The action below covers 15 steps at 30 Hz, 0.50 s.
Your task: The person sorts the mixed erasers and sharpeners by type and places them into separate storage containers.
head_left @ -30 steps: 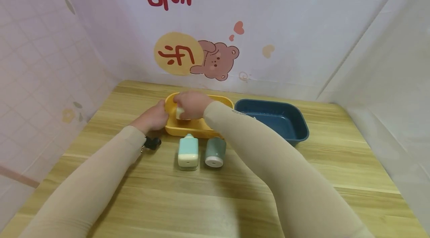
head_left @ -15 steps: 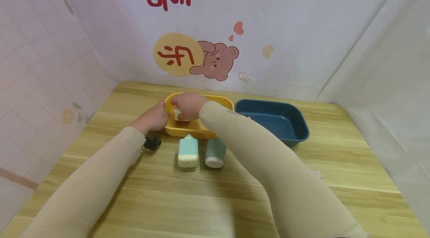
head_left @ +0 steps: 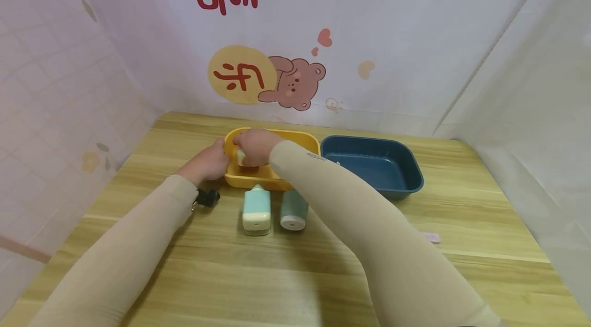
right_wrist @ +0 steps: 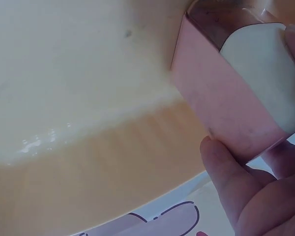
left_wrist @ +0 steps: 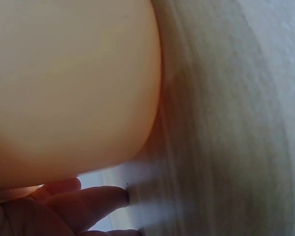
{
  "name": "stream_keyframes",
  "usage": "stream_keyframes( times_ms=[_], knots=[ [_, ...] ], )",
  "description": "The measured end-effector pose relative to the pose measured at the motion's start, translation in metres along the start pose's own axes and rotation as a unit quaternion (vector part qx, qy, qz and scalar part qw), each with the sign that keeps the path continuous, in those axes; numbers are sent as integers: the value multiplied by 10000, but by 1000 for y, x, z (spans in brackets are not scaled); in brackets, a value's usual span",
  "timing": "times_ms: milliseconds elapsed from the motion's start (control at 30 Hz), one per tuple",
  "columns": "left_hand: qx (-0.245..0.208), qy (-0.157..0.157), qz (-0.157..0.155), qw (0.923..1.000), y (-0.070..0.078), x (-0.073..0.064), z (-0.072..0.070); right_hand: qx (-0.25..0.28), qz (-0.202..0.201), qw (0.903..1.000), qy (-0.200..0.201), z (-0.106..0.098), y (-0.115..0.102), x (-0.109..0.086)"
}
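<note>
Holding a box-shaped pink-and-white container (right_wrist: 226,96) between the thumb and fingers of our right hand (head_left: 257,147), we have it inside the yellow tub (head_left: 249,182), toward that tub's left end. The grip is narrow, drawn in to the container's width, and we cannot tell whether the tub's floor bears any of the weight. Our left hand (head_left: 210,161) touches the outside of the yellow tub at its left end; whether its fingers clasp the wall or merely lie against it, we cannot tell.

As for progress, we judge this container's handling to be partway through: it is within the yellow tub but not yet released, and the pose alone does not settle whether we are setting it down or picking it up. A teal-and-cream bottle (head_left: 256,209) and a gray-green bottle (head_left: 294,211) lie just in front of the yellow tub, on the wooden table (head_left: 221,275), untouched by either hand. To the yellow tub's right sits the blue tub (head_left: 383,170), and neither hand is at it, so any work with those three seems left undone
</note>
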<state>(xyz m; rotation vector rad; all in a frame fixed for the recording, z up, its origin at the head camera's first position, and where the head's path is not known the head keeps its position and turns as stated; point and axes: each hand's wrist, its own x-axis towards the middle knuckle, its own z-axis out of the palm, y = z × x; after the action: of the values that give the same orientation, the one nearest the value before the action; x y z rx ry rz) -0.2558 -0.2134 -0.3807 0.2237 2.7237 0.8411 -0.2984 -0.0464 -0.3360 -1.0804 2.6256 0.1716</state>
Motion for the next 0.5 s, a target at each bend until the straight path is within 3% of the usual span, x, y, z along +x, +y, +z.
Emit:
stream_keyframes(
  times_ms=[500],
  knots=[
    [-21,45,-18,10000,-1,0,4,18,59,10000,43,0,-5,-7]
  ],
)
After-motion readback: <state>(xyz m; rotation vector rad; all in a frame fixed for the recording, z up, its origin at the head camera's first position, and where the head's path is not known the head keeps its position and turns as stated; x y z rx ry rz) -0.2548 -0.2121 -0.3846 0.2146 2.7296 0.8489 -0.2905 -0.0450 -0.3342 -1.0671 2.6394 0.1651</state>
